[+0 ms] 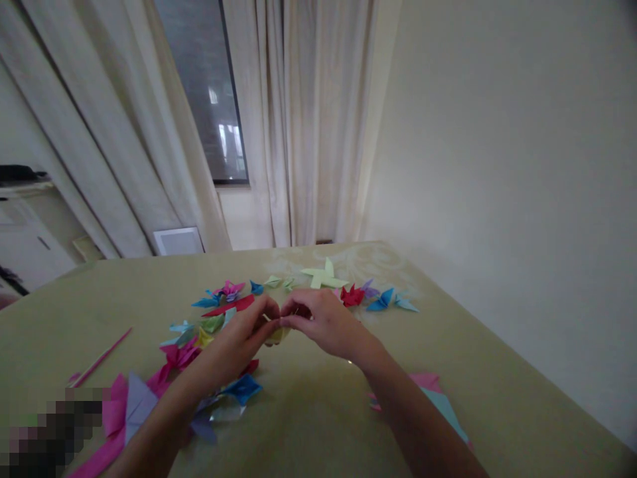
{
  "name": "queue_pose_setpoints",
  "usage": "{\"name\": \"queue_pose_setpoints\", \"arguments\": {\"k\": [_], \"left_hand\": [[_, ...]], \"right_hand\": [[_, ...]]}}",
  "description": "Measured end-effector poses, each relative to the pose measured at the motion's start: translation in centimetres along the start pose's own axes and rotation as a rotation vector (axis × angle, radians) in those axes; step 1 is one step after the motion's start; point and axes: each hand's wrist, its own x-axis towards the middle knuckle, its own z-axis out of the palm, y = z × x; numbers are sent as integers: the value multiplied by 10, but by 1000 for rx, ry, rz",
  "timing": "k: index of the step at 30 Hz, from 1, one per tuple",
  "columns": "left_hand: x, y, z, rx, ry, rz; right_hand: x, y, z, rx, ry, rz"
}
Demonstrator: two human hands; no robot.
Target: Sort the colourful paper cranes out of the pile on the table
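Note:
Above the middle of the table, my left hand (249,326) and my right hand (321,318) meet at their fingertips. Between them they pinch a small piece of pale yellow folded paper (276,336), mostly hidden by the fingers. Just beyond my right hand sit a red folded paper flower (352,295) and a pale green four-pointed paper shape (324,275). A red paper strip (231,306) lies beyond my left hand. Near my left forearm are magenta folded paper (182,355) and a blue folded paper piece (242,389).
Blue folded paper (381,301) lies at the back right. By my right forearm is a light blue and pink paper stack (445,406). A pink stick (103,356) rests at the left. A wall (522,199) borders the table's right side; curtains (318,133) hang behind.

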Motion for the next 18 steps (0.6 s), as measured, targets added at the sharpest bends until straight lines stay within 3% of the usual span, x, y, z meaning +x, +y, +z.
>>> {"name": "queue_pose_setpoints", "arguments": {"k": [2, 5, 8, 12, 14, 18], "left_hand": [[0, -5, -6, 19, -6, -18], [-4, -16, -19, 242, -40, -99], [-10, -35, -26, 511, -192, -287], [-11, -59, -19, 644, -343, -458], [-8, -66, -14, 643, -350, -453], [-3, -69, -10, 599, -361, -394]], "right_hand": [[-2, 1, -12, -5, 28, 18], [-9, 7, -40, -140, 168, 107], [-19, 20, -71, -348, 290, 257], [-27, 48, -91, -552, 101, 504], [-28, 64, -90, -588, -17, 569], [-29, 93, -79, -629, -116, 640]]}}
